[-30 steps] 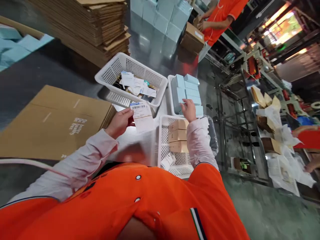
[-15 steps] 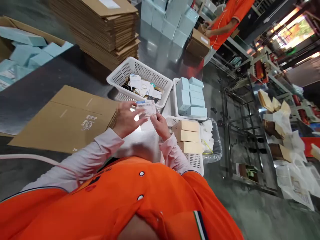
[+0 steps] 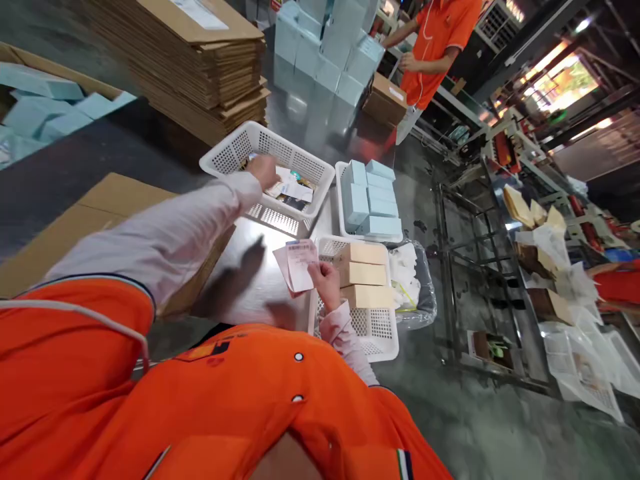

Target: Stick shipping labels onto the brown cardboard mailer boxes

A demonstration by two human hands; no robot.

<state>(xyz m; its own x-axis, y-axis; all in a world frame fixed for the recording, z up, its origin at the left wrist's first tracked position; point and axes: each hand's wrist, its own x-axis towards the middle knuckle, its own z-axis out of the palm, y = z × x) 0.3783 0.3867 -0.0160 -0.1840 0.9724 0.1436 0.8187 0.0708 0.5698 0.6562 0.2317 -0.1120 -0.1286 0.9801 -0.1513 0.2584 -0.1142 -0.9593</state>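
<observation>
My right hand (image 3: pixel 326 278) is closed on a white barcode label sheet (image 3: pixel 300 265), held over the metal table just left of the near basket. My left hand (image 3: pixel 263 171) reaches far forward into the white perforated basket (image 3: pixel 235 148) of papers and small parts; its fingers are curled down among the papers and what they touch is hidden. A second basket (image 3: pixel 373 330) next to my right hand holds three tan boxes (image 3: pixel 363 274). Beyond it, a third basket (image 3: pixel 341 200) holds several pale blue boxes (image 3: pixel 370 199).
Flat cardboard sheets (image 3: pixel 115 213) lie at the left, and a tall cardboard stack (image 3: pixel 200 60) stands behind. Pale blue boxes (image 3: pixel 325 40) are piled at the back. A clear bag (image 3: pixel 415 280) sits right of the baskets. Another person in orange (image 3: pixel 430 40) works at the far end. Metal racks (image 3: pixel 480 220) stand to the right.
My left hand has let go of the label sheet and stretched forward into the far basket. My right hand keeps the sheet and has lowered it toward the near basket.
</observation>
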